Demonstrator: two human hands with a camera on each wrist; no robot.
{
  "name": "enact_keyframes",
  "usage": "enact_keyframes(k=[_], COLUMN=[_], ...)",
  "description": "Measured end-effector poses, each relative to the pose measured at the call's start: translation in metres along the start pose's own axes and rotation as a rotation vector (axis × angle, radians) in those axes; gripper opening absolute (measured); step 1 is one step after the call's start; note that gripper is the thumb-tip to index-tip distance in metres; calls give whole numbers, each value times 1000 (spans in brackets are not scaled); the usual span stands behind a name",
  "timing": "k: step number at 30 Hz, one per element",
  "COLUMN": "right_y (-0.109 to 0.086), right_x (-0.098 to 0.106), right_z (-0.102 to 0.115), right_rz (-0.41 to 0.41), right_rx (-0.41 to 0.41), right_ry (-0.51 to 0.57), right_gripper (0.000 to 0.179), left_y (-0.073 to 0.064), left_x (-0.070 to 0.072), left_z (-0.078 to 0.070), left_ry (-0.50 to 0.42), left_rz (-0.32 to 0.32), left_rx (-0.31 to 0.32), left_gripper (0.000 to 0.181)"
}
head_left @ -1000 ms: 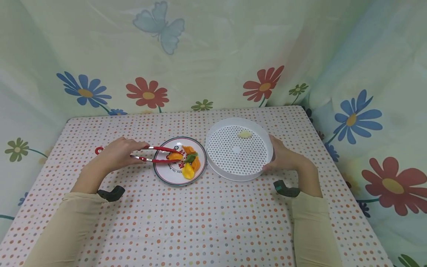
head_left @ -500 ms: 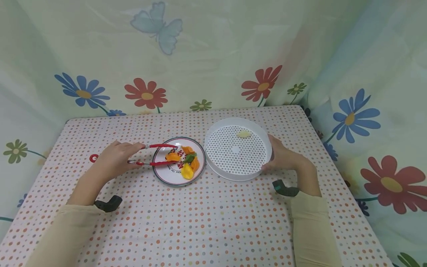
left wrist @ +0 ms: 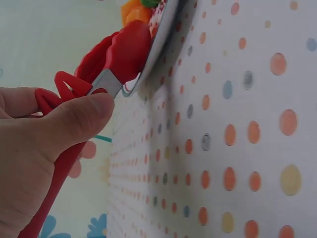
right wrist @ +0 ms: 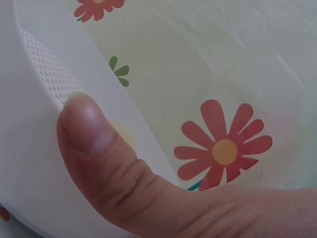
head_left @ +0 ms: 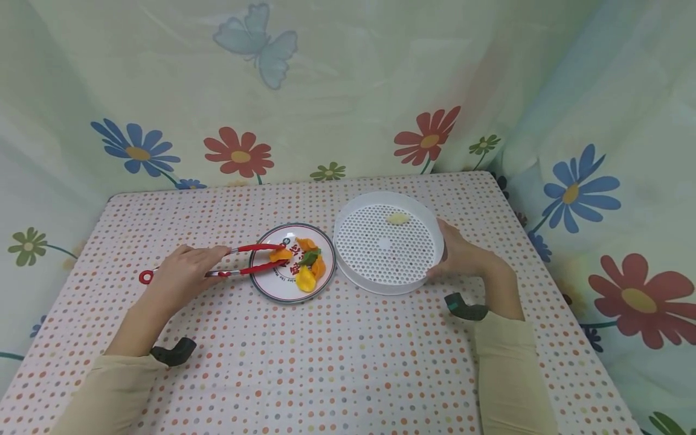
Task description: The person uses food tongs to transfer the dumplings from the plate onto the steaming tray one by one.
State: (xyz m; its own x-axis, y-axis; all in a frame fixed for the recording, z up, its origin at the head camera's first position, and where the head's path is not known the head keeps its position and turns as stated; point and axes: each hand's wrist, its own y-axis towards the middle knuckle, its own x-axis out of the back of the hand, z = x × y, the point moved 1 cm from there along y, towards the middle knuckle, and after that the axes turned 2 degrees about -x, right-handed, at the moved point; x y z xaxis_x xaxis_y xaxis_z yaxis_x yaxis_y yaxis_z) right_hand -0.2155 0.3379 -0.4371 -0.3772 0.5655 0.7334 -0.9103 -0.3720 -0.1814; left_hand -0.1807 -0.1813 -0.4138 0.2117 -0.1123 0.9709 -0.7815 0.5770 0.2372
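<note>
In the head view my left hand point(head_left: 182, 272) holds red-and-silver tongs point(head_left: 255, 270). Their two tips lie on either side of a small orange piece point(head_left: 281, 255) at the left of a white plate point(head_left: 266, 283); whether both touch it I cannot tell. Beside it lie a green piece point(head_left: 309, 258), a yellow piece point(head_left: 306, 279) and more orange pieces point(head_left: 318, 267). My right hand point(head_left: 462, 254) grips the right side of a round white perforated tray point(head_left: 375, 254), thumb point(right wrist: 89, 129) over its rim in the right wrist view. One pale yellow piece point(head_left: 399, 219) lies inside the tray.
Plate and tray stand side by side, almost touching, on a table with a dotted cloth point(head_left: 326, 362). A flower-print curtain point(head_left: 337, 90) hangs behind and at both sides. Dark devices point(head_left: 464, 307) are worn at both wrists.
My left hand has drawn back left and toward me. The tongs' tips spread, then came nearer each other around the orange piece. My right hand and the tray have stayed in place.
</note>
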Motion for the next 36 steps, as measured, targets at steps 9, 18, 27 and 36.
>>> enact_keyframes(k=[9, 18, 27, 36], right_y=[-4, -4, -4, -6], right_x=[0, 0, -5, -1], right_z=[-1, -3, -2, 1], right_rz=[4, -5, 23, 15], right_rx=[-53, -44, -105, -117], right_ry=[46, 8, -11, -1], right_gripper=[128, 127, 125, 127], left_y=[8, 16, 34, 120], left_x=[15, 35, 49, 46], left_z=[0, 8, -17, -106], left_ry=[13, -90, -211, -210], left_rz=[105, 371, 263, 217], left_rx=[8, 170, 241, 175], left_gripper=[71, 75, 75, 63])
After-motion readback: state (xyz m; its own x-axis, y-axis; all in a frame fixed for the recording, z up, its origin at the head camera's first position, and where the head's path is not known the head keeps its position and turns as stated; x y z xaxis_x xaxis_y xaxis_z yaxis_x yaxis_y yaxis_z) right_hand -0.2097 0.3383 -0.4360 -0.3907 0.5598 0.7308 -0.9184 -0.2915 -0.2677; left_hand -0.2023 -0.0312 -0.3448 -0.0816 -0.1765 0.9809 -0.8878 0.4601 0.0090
